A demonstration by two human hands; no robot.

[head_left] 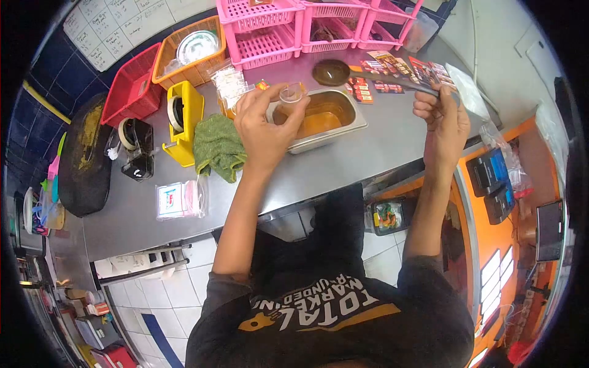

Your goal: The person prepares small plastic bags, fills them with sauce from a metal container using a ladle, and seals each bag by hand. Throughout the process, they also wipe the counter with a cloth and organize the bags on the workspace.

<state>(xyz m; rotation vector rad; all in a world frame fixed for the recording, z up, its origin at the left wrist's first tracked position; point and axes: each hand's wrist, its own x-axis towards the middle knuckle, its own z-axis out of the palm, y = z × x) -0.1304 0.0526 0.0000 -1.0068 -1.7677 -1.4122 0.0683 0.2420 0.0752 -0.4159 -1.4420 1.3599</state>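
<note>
My left hand (262,126) pinches a small clear plastic cup (292,92) between thumb and fingers, over the left end of a rectangular steel pan (359,120). Orange-brown sauce (321,123) covers the bottom of the pan. My right hand (446,119) is closed around the end of a dark ladle (386,78). The ladle's bowl, with brown liquid showing in it, is held beyond the pan's far rim, to the right of the cup.
On the steel counter (251,202) are a green cloth (219,147), a yellow tape dispenser (191,116), a black tape dispenser (136,150) and printed sachets (383,83). Pink racks (267,46), an orange basket (162,67) and a red basket (132,92) line the back.
</note>
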